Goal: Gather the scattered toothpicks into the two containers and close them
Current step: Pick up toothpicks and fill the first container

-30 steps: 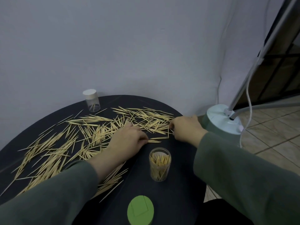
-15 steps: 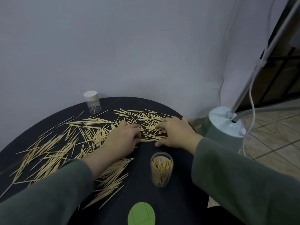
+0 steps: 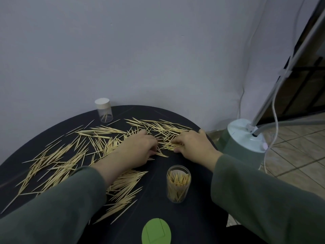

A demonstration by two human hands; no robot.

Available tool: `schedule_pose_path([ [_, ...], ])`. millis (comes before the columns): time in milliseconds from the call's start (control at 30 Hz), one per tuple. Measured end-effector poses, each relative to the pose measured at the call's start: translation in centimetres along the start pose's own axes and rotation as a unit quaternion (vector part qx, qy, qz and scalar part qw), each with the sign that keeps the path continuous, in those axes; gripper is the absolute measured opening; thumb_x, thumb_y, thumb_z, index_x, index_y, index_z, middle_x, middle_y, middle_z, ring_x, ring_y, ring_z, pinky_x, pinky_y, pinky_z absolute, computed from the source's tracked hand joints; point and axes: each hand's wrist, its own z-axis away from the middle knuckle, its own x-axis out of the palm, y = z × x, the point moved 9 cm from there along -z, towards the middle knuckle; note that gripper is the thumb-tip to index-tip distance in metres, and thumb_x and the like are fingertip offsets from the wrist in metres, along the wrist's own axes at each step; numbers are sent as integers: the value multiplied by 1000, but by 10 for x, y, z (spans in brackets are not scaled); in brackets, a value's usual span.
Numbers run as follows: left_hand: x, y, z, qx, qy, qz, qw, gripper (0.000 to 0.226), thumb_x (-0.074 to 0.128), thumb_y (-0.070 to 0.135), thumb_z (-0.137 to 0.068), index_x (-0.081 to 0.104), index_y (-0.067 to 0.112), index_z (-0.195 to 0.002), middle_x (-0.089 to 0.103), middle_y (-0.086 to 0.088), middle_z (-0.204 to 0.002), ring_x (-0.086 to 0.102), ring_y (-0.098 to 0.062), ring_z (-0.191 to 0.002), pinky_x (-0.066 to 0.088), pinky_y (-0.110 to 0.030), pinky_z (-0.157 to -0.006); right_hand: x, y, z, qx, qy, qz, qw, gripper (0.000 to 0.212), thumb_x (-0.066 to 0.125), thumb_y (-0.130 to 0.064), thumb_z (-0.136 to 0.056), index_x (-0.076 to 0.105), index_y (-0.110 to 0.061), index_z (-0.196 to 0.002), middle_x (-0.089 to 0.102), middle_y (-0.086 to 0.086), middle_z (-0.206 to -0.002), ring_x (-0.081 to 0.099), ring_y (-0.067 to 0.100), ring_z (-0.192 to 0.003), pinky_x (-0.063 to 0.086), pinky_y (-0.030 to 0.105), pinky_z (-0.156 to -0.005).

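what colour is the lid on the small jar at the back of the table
White, or off-white, lid, seen in the head view.
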Motion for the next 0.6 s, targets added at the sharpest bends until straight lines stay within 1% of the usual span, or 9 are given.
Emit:
schedule_pose_path([
  [67, -2, 3, 1, 11, 5, -12, 1000, 20, 54, 35, -96, 58, 30, -115, 59, 15, -116, 40, -5, -98, 41, -23, -90, -1, 1, 0, 0, 7, -4, 1000, 36, 57, -42, -94, 58, -36, -130, 59, -9, -131, 47, 17, -124, 27, 44, -102],
  [133, -4, 8, 1, 23, 12, -21, 999, 27, 53, 34, -97, 55, 31, -124, 58, 13, -122, 43, -7, -104, 41, -24, -92, -2, 1, 1, 2, 11, -2, 1000, 34, 57, -41, -94, 59, -37, -128, 62, -9, -126, 49, 17, -120, 27, 43, -100],
  [200, -5, 13, 1, 39, 12, -38, 998, 36, 51, 34, -98, 49, 32, -134, 56, 12, -128, 44, -8, -110, 41, -24, -95, -2, -1, 1, 0, 14, 3, 1000, 33, 57, -39, -95, 60, -38, -127, 63, -9, -123, 50, 17, -119, 27, 42, -100],
  [267, -3, 17, 2, 56, 2, -66, 996, 40, 50, 32, -99, 46, 33, -139, 53, 11, -132, 43, -10, -112, 40, -24, -96, -3, -3, 2, -4, 18, 5, 1000, 32, 57, -37, -95, 60, -37, -127, 64, -9, -122, 50, 17, -118, 26, 42, -101],
  [367, -4, 19, 5, 66, 4, -99, 993, 40, 52, 30, -99, 48, 33, -139, 53, 10, -133, 43, -10, -110, 40, -23, -93, -5, -7, 4, -18, 25, 5, 1000, 29, 55, -37, -96, 63, -36, -124, 64, -10, -120, 51, 16, -117, 26, 42, -101],
  [467, -4, 23, 7, 64, 3, -126, 990, 38, 52, 29, -98, 50, 31, -136, 55, 8, -129, 44, -12, -109, 44, -27, -92, -9, -10, 6, -30, 34, 18, 999, 27, 53, -40, -97, 65, -36, -121, 66, -11, -115, 53, 16, -113, 28, 41, -98],
  [600, -4, 26, 9, 51, 16, -158, 986, 31, 50, 28, -99, 54, 26, -130, 57, 5, -122, 46, -14, -106, 46, -28, -88, -9, -13, 7, -34, 21, 44, 998, 27, 51, -41, -97, 65, -38, -121, 65, -9, -113, 53, 18, -112, 27, 42, -99],
])
